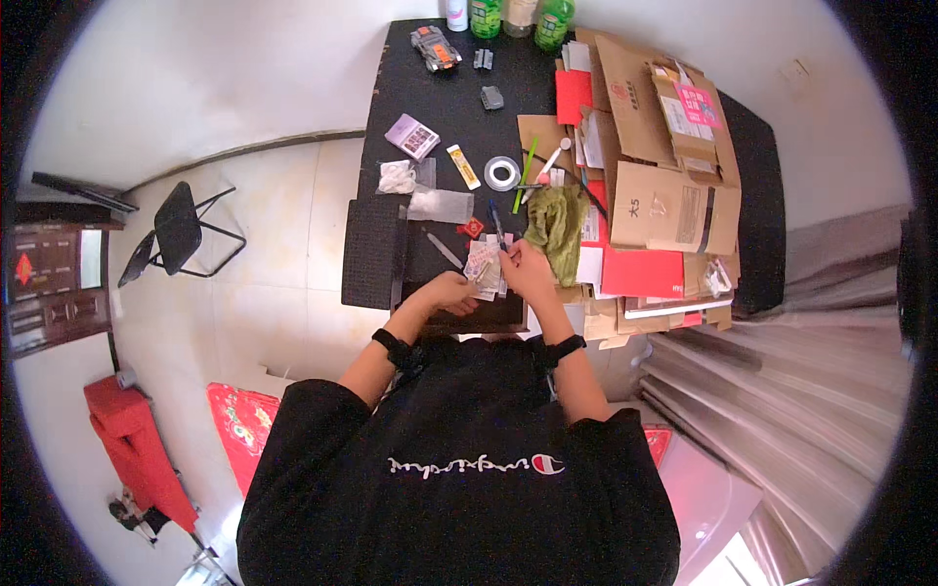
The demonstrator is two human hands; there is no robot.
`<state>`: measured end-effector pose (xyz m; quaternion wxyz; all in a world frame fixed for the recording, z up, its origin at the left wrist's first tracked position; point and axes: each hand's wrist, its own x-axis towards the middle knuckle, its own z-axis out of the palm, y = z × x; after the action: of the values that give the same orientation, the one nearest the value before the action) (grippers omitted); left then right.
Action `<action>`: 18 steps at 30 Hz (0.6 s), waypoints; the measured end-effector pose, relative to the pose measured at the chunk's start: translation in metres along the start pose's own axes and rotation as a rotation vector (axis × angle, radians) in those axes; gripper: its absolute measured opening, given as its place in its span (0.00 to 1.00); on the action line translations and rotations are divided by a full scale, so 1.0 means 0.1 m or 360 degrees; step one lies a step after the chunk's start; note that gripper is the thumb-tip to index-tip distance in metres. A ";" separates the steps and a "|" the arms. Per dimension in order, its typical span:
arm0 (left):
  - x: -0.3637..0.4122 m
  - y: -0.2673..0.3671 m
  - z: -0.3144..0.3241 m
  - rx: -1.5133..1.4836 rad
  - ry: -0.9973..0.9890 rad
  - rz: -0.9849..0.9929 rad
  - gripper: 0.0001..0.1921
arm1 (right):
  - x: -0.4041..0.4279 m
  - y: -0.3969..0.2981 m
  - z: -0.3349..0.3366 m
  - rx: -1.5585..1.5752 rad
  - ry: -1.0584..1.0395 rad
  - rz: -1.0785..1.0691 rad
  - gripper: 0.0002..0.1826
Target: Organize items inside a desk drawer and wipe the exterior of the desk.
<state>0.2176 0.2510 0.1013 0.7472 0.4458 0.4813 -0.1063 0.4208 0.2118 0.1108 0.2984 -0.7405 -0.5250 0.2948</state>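
Between the thumb and fingers of my right hand is a dark blue pen, slanting away from me. My left hand pinches the near left edge of a small pile of printed papers, and its curled fingers are partly hidden. Left of the papers lies a slim whitish pen-like stick. Just beyond them is a small red tag. A crumpled olive-green cloth lies beside my right hand. Farther back are a clear plastic bag and a roll of white tape.
Flattened cardboard boxes and red folders pile up on the right of the black table. A toy car and green bottles stand at the back. A black folding chair is on the floor at left.
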 end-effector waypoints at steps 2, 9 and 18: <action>0.01 0.04 -0.04 -0.0288 -0.0089 0.0018 0.19 | 0.03 -0.02 -0.04 0.0044 -0.0096 0.0055 0.15; 0.01 0.15 -0.03 -0.0688 -0.0025 0.0233 0.20 | -0.16 -0.02 -0.37 -0.0244 0.0124 0.0154 0.15; -0.16 0.19 0.00 -0.0408 0.0228 0.0088 0.19 | -0.05 0.09 -0.20 -0.0076 0.0411 0.0129 0.11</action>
<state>0.2206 0.2583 0.1251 0.7644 0.3663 0.5305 0.0088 0.4398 0.2015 0.1174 0.3337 -0.7999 -0.4586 0.1963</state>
